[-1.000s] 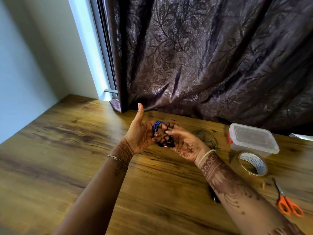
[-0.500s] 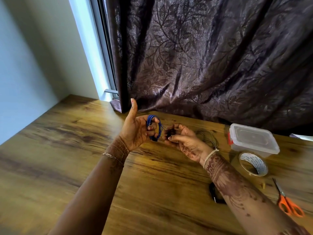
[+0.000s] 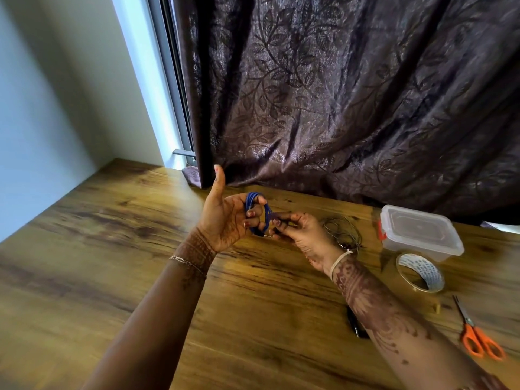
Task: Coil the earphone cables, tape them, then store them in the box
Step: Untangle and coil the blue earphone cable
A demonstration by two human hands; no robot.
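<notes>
**Blue cable looped on the left hand, its end pinched by the right**

The left hand is holding up a coil of blue earphone cable above the table. Its fingers are curling in through the loops, so the coil is sitting round them, while the thumb is sticking straight up, clear of the cable. The right hand is hovering just beside it, thumb and forefinger closing in a pinch on a dark piece at the coil's side. This looks like the cable's end, though blur makes it hard to tell. Its other fingers are bending loosely underneath.

A second cable, thin and grey, is lying coiled on the table just behind the right wrist. Further right, the box, clear plastic with its lid on and a red clip at its left end, is sitting near the curtain. The tape roll is lying flat just in front of it. Blue print is running round the roll's inner core, too small to read. Orange-handled scissors are lying nearer the camera, apart from the roll. A small black object is showing partly from under the right forearm.
</notes>
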